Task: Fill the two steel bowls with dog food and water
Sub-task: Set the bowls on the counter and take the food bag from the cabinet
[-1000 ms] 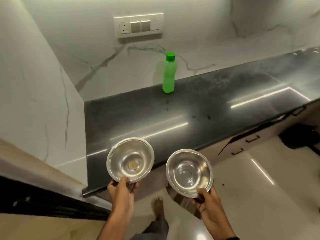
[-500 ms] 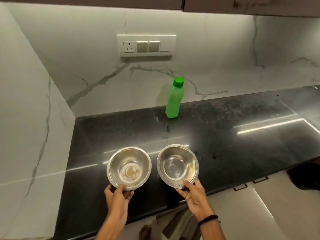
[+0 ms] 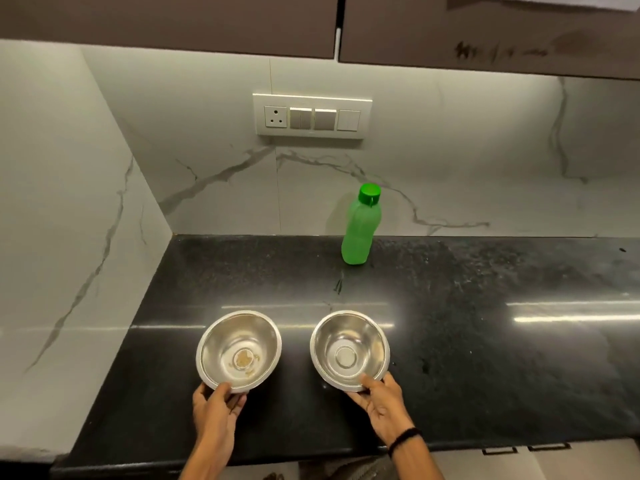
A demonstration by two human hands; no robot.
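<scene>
Presently left hand (image 3: 216, 408) pinches near rim of crumb-flecked round steel bowl (image 3: 239, 351), right hand (image 3: 381, 403) that of clean round steel bowl (image 3: 349, 349) — thumbs clamped over rims, likely steadying both for filling.

The left hand (image 3: 216, 407) and right hand (image 3: 379, 401) hide their fingertips under the near rims of the left bowl (image 3: 239, 351) and right bowl (image 3: 349, 349). Whether the bowls rest on the desk (image 3: 485, 341) cannot be told. The desk runs off the right edge. The bottle (image 3: 360, 230) is opaque, its contents unseen. Both forearms are cut off below.
</scene>
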